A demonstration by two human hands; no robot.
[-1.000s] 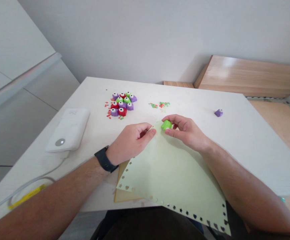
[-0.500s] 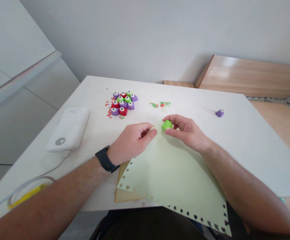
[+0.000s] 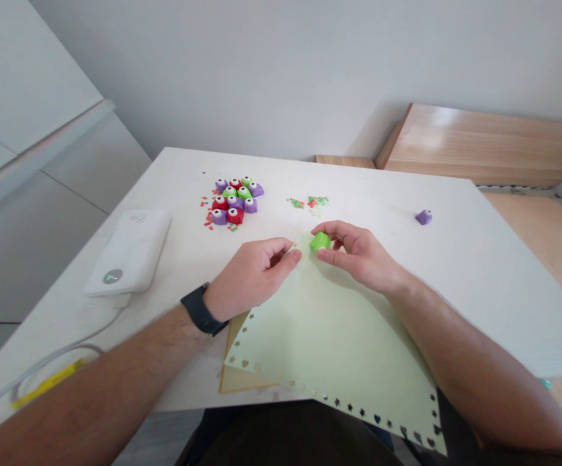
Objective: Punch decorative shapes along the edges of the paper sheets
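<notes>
A pale green sheet of paper [image 3: 339, 343] has star and heart holes along its edges. My left hand [image 3: 256, 268] pinches its far left edge between thumb and fingers. My right hand [image 3: 358, 252] grips a green craft punch [image 3: 320, 243] at the far edge of the sheet, thumb on its near side. Whether the paper sits inside the punch's slot I cannot tell. Beneath the sheet's left corner shows a yellowish sheet [image 3: 246, 380]. Several purple, red and green punches [image 3: 235, 202] stand grouped beyond my left hand.
Red and green paper bits [image 3: 312, 202] lie mid-table, with more around the grouped punches. One purple punch [image 3: 424, 217] stands at the right. A white power bank [image 3: 132, 249] with a cable lies left, near a yellow strip [image 3: 50, 382]. The sheet overhangs the table's front edge.
The whole view has shifted slightly left. Both hands keep their hold on the paper and the green punch, with hardly any movement.
</notes>
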